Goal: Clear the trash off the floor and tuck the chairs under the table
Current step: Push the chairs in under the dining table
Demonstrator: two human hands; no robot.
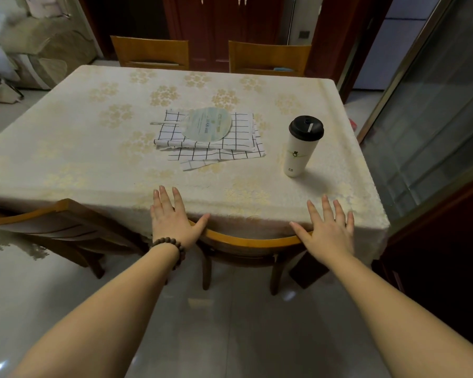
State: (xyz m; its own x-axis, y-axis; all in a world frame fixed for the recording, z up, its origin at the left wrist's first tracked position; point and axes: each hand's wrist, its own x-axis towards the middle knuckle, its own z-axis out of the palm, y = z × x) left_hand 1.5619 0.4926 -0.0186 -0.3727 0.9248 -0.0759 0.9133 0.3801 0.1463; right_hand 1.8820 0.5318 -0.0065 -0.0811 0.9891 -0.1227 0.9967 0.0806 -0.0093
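Table [93, 165] edge meets the chair [246, 240] back; both hands' fingers [324, 207] spread flat.

The curved honey-coloured wooden chair [246, 241] before me stands upright, its backrest touching the cloth-covered bench [93, 159]. A matching chair [52, 222] to my left sits angled, only partly tucked.

Cream tablecloth [93, 148] with gold flowers, black-on-white checked cloth [219, 148], white cup [301, 151] with black lid
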